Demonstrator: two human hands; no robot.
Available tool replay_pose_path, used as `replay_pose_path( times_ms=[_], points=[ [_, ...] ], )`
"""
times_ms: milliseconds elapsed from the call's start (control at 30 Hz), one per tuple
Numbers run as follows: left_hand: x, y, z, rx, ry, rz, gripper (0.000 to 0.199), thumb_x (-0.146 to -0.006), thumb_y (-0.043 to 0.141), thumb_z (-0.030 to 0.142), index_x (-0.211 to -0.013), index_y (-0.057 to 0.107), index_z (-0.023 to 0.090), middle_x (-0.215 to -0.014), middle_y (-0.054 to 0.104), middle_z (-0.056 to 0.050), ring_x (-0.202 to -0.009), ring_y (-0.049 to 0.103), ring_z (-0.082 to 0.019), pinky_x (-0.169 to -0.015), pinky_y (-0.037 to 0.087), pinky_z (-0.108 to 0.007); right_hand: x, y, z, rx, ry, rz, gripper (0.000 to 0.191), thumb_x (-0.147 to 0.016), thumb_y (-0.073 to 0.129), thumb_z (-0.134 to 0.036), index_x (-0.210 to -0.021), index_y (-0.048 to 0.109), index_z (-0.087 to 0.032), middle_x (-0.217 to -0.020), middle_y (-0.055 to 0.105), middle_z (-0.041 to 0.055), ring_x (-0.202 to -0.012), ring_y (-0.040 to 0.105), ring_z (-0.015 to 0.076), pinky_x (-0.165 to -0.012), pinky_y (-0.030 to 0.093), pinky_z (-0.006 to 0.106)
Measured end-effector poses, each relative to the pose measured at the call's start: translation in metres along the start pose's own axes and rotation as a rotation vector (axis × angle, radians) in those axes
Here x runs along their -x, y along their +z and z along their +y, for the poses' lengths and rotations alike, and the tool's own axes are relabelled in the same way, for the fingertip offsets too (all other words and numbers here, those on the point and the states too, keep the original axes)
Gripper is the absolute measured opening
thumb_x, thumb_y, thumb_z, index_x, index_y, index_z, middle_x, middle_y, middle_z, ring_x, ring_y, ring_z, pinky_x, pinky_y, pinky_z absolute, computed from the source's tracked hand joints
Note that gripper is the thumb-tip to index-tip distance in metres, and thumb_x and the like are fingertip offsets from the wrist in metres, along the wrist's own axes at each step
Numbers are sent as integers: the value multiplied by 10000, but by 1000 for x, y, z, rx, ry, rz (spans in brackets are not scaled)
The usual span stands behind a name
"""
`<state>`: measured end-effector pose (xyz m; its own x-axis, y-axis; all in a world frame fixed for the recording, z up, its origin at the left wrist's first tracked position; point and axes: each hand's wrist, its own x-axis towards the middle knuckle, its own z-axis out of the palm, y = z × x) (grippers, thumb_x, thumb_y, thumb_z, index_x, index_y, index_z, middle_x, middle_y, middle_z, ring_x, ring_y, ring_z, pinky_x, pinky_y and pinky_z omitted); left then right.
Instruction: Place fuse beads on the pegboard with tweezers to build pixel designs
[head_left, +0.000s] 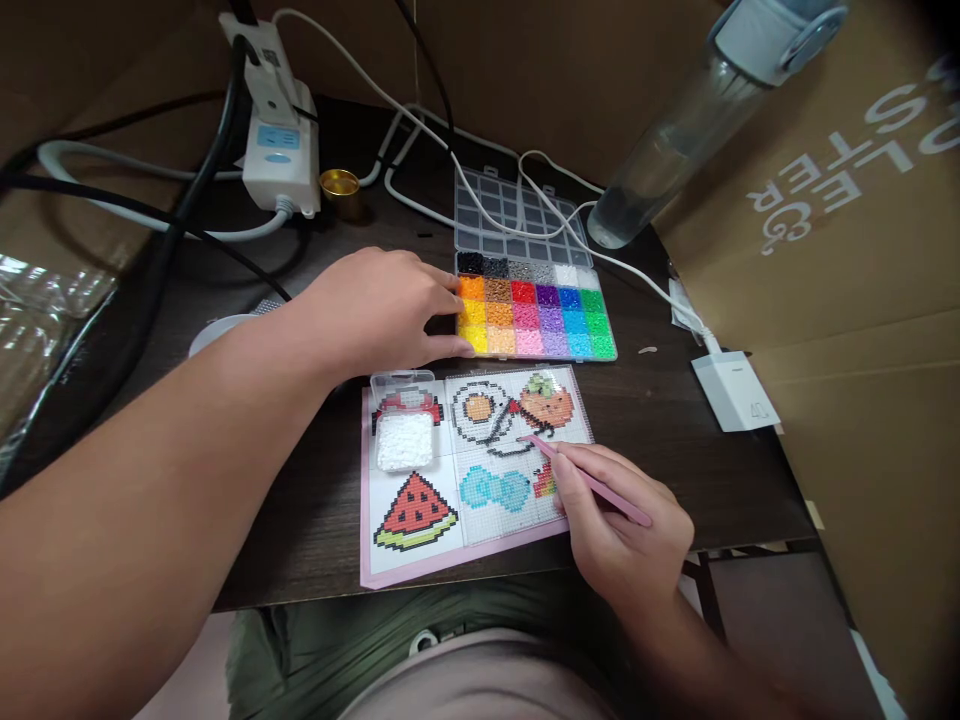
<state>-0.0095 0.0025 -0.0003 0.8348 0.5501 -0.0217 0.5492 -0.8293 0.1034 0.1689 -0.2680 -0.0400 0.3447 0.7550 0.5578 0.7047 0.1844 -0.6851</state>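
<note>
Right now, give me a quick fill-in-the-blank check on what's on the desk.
1. The right hand holds pink ____.
2. The left hand rests against the ____ edge of the bead box.
3. The bottom-left design on the pegboard is a ____ slice.

Missing words: tweezers; left; watermelon.

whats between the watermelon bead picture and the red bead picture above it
In the head view, a small clear tub of white beads sits between the watermelon picture and the red picture.
</note>
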Motion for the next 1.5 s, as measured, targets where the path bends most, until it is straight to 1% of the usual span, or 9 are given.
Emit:
replay_pose_path(
  times_ms=[167,333,467,633,833,1000,1167,1300,1500],
  points=[
    [0,-1,2,21,-6,-6,447,-1131,696,638,-1394,970,403,-1722,846,-14,-1499,845,-367,-1301,668,-541,0,0,1,14,-12,-3,268,-1085,840,-80,-1089,1023,-277,-921,975,47,-708,929,239,-679,807,310],
    [-2,-3,3,14,-19,-30,437,-1128,708,602,-1382,975,366,-1734,837,-43,-1498,848,-392,-1313,662,-576,-1,0,1,-3,-24,-3,287,-1067,840,-46,-1104,1022,-265,-948,984,51,-704,927,229,-690,807,295],
    [-1,-3,4,25,-10,-15,427,-1129,702,633,-1351,975,390,-1720,846,-26,-1492,847,-378,-1289,670,-562,-1,0,1,-9,-13,3,288,-1062,848,-50,-1099,1022,-277,-877,961,36,-687,919,234,-681,805,304],
    [0,-3,3,27,-6,-15,437,-1131,699,634,-1348,974,374,-1728,842,-32,-1491,846,-384,-1291,669,-568,0,-1,1,0,-10,-5,285,-1066,838,-39,-1108,1018,-255,-804,930,26,-649,895,216,-672,796,291],
    [0,-3,3,4,-15,-26,433,-1134,714,596,-1392,970,360,-1762,817,-49,-1515,844,-388,-1316,672,-570,1,0,2,16,-29,-2,266,-1086,836,-49,-1109,1017,-243,-836,945,33,-669,913,220,-673,806,289],
    [-1,-4,5,-8,-11,-28,415,-1143,718,589,-1378,968,354,-1760,820,-33,-1530,838,-364,-1324,663,-533,2,0,4,-13,-56,17,296,-1067,832,4,-1129,1009,-224,-956,988,48,-731,944,209,-722,805,250],
    [-1,-6,8,-3,-33,-50,371,-1132,749,541,-1352,977,347,-1705,852,-51,-1519,845,-385,-1322,660,-555,2,-1,4,-7,-45,23,302,-1066,835,2,-1128,1010,-235,-951,985,40,-733,946,216,-722,806,259],
    [0,-5,6,20,-32,-26,356,-1128,766,554,-1348,979,370,-1708,851,-27,-1512,846,-364,-1309,660,-523,1,-1,3,-16,-51,50,296,-1047,839,16,-1091,996,-231,-955,984,35,-729,941,205,-717,796,242],
    [0,-6,6,-4,-20,-30,384,-1132,754,535,-1384,974,346,-1723,841,-58,-1522,849,-410,-1308,678,-587,0,0,1,-15,-53,42,295,-1053,820,17,-1065,981,-230,-925,973,25,-718,936,197,-710,787,227]
  ],
)
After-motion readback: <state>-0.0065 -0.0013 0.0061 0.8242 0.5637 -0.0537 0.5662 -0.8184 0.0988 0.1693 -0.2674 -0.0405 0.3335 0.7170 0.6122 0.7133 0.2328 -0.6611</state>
